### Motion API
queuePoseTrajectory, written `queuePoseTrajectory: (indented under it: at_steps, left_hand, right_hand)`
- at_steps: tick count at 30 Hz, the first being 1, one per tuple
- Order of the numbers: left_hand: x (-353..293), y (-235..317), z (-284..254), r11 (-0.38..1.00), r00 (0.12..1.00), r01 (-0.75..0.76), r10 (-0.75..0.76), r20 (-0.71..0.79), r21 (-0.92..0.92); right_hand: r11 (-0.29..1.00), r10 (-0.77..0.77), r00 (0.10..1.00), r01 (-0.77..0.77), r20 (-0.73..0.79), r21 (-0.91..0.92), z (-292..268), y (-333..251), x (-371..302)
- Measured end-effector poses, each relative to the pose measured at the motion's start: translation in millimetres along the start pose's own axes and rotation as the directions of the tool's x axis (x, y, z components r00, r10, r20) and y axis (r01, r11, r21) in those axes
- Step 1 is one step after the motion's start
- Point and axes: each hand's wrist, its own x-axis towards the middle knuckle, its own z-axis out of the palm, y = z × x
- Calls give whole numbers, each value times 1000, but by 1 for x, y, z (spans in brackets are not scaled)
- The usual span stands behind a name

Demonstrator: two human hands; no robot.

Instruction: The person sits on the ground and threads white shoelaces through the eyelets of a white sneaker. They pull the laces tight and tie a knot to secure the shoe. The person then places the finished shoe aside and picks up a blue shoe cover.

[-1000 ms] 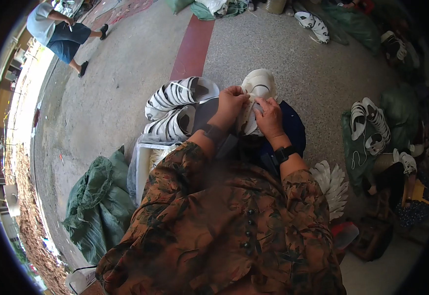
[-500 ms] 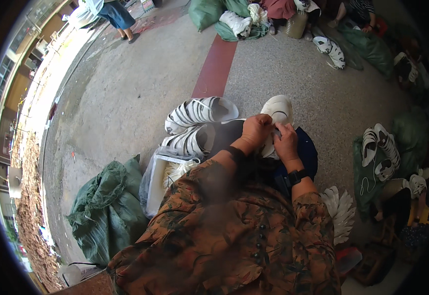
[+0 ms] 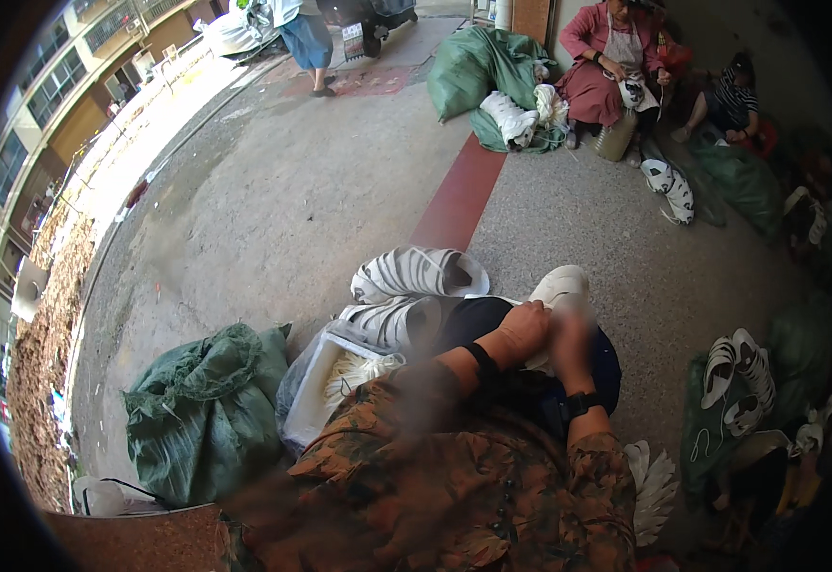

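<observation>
A white shoe (image 3: pixel 563 283) rests on my lap, toe pointing away from me. My left hand (image 3: pixel 524 326) is closed at the shoe's lacing area, its fingertips pinched together; what they grip is too small to make out. Beside it, my right hand (image 3: pixel 571 345) is over the same part of the shoe, its fingers smeared by motion. To the left lie nested stacks of black-and-white striped shoe uppers (image 3: pixel 404 274). A plastic-lined white box (image 3: pixel 309 408) near my left forearm holds white laces (image 3: pixel 347 374).
A bulging green sack (image 3: pixel 208 419) stands at the left. White layered pieces (image 3: pixel 654 488) fan out by my right elbow. Striped shoes (image 3: pixel 746 377) lie on green sacking at the right. Far off, a seated person (image 3: pixel 616 71) handles a shoe, and another person (image 3: pixel 305 43) stands.
The view has tilted up, so everything sits lower and the seated people show more fully. My right hand has become blurred, while my left stays pinched at the shoe.
</observation>
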Motion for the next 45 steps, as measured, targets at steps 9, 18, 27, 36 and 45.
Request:
queuePoseTrajectory:
  at_steps: [9,18,27,36,45]
  left_hand:
    - [11,7,-32,1000,981,8,-6,192,-8]
    - [10,-36,-8,932,997,34,-7,77,-361]
    - [-2,4,-23,986,988,126,-115,102,-111]
    - [23,-6,-45,979,919,175,-124,374,-107]
    - [7,-23,-10,930,976,187,-141,163,-315]
  right_hand:
    - [969,-38,993,65,114,-239,-6,-7,5]
    - [926,6,981,69,196,-372,-7,-21,5]
    - [921,35,992,16,124,-389,7,-11,-4]
    - [889,63,983,23,171,-457,-2,-24,5]
    - [891,-74,981,146,180,-430,0,-16,2]
